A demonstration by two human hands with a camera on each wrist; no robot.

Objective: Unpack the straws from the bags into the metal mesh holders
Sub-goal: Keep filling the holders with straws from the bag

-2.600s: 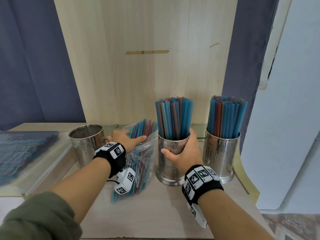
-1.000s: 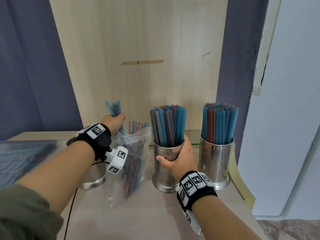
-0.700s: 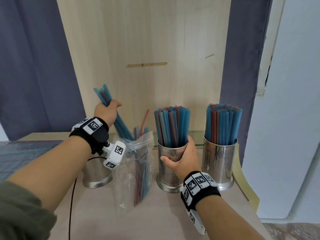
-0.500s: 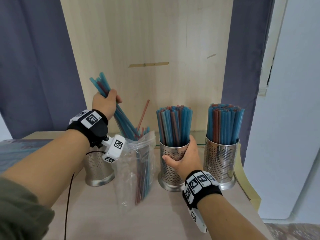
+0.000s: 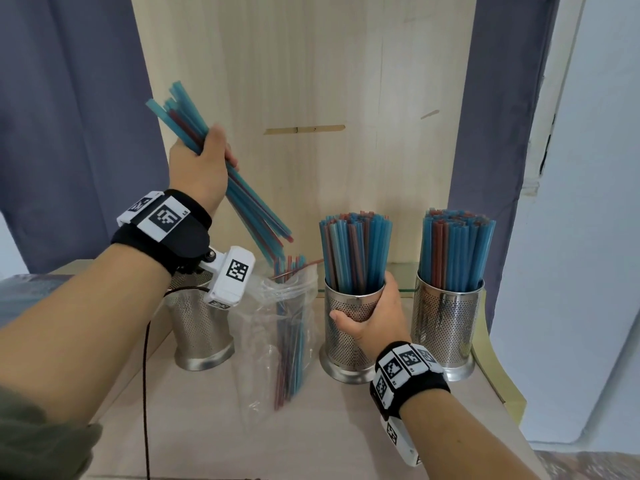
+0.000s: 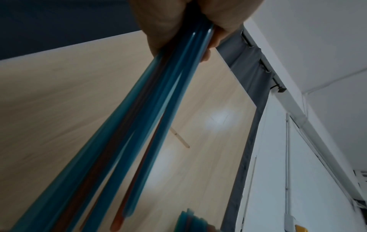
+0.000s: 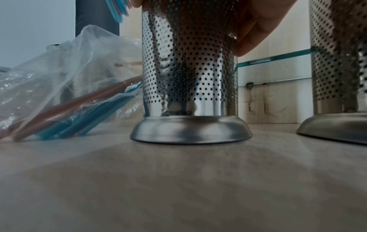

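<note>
My left hand [image 5: 204, 164] is raised above the table and grips a bundle of blue and red straws [image 5: 242, 199], their lower ends clear of the clear plastic bag [image 5: 277, 327]. The same bundle [image 6: 139, 125] fills the left wrist view. The bag slumps between two holders with several straws left inside [image 7: 65, 119]. My right hand [image 5: 374, 320] wraps round the middle metal mesh holder [image 5: 346, 341], which is packed with straws [image 5: 353, 251]. That holder [image 7: 188, 70] stands upright on the table. An empty mesh holder [image 5: 201, 327] stands at the left, partly behind my left wrist.
A third mesh holder [image 5: 446, 327], full of straws, stands at the right near the table's right edge. A wooden panel [image 5: 311, 98] rises behind the holders, with dark curtains on both sides. A black cable [image 5: 147, 375] runs down along the table's left part.
My left hand has pulled a bundle of straws up and out of the bag, rising steadily to the upper left. The right hand has stayed on the middle holder.
</note>
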